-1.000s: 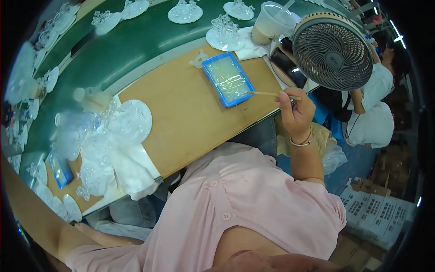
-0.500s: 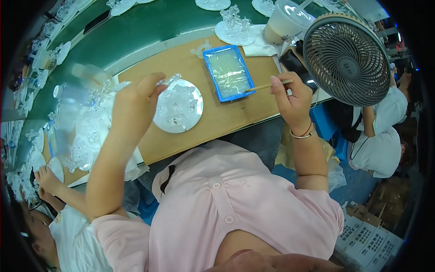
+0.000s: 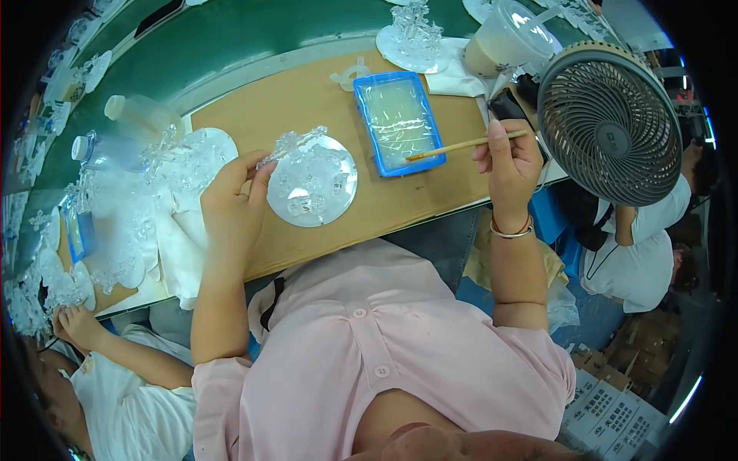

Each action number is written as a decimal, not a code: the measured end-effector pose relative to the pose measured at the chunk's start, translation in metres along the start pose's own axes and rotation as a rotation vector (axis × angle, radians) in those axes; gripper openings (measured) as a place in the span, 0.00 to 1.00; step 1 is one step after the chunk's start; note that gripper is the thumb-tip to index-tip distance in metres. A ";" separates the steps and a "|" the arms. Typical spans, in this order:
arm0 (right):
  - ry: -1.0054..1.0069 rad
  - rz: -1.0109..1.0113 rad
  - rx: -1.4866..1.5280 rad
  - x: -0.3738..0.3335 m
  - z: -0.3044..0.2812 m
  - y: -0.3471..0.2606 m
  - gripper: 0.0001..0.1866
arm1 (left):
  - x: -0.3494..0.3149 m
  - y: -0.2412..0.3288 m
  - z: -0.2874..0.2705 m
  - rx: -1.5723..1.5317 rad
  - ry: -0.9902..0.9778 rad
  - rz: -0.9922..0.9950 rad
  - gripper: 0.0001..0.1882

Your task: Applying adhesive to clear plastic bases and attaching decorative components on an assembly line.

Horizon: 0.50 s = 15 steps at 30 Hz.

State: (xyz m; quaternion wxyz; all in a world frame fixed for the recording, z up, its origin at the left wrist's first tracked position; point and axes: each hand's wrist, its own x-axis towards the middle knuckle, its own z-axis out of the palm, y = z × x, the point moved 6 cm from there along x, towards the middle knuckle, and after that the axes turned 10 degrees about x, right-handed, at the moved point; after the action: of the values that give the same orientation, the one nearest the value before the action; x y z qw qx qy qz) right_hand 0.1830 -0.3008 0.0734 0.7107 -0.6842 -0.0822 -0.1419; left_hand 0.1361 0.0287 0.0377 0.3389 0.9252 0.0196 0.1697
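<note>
My left hand [image 3: 234, 203] pinches a clear plastic piece [image 3: 296, 144] between thumb and fingertips, above the far left edge of a round white disc [image 3: 347, 188]. Several clear plastic pieces [image 3: 307, 173] lie on that disc. In my right hand [image 3: 511, 165] is a thin wooden stick [image 3: 465, 144], gripped between thumb and fingers and slanting down to the left. Its darker tip is over the near edge of a blue-rimmed tray [image 3: 438, 127] with pale, shiny contents; whether it touches them I cannot tell.
Brown board [image 3: 338, 238] covers the table before me. A fan [image 3: 611, 131], a lidded cup [image 3: 503, 38] and another disc with clear pieces [image 3: 415, 42] stand beyond. Bottles [image 3: 115, 150] and loaded discs crowd the left, near a co-worker's hand [image 3: 79, 326].
My left hand has come lower and nearer me with the clear piece. The stick's tip has moved left, further over the tray. The whole view has shifted slightly.
</note>
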 end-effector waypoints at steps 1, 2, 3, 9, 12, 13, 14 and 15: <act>-0.026 -0.027 -0.038 -0.001 0.003 -0.001 0.08 | -0.002 0.001 0.001 -0.021 0.015 -0.016 0.09; -0.053 -0.054 -0.075 -0.001 0.005 -0.001 0.08 | -0.004 0.003 0.003 -0.022 0.014 -0.026 0.09; -0.057 -0.047 -0.078 -0.001 0.006 -0.001 0.08 | -0.007 0.010 0.004 -0.010 0.028 0.026 0.09; 0.153 0.031 0.051 0.004 -0.019 0.019 0.06 | -0.009 0.013 0.005 -0.025 0.081 0.108 0.08; 0.246 -0.019 0.238 -0.004 -0.031 0.020 0.06 | -0.010 0.013 0.003 -0.047 0.097 0.116 0.07; 0.208 -0.054 0.309 -0.009 -0.031 0.018 0.05 | -0.010 0.013 0.002 -0.048 0.095 0.114 0.07; 0.204 -0.049 0.310 -0.015 -0.027 0.015 0.05 | -0.010 0.013 0.002 -0.046 0.094 0.108 0.07; 0.214 -0.079 0.306 -0.023 -0.019 0.007 0.05 | -0.010 0.014 0.002 -0.046 0.103 0.123 0.07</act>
State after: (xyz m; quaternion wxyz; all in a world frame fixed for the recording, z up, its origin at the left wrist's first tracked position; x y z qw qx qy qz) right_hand 0.1622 -0.3172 0.0584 0.8048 -0.5455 -0.0537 -0.2275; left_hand 0.1261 0.0148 0.0418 0.3477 0.9066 -0.0237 0.2379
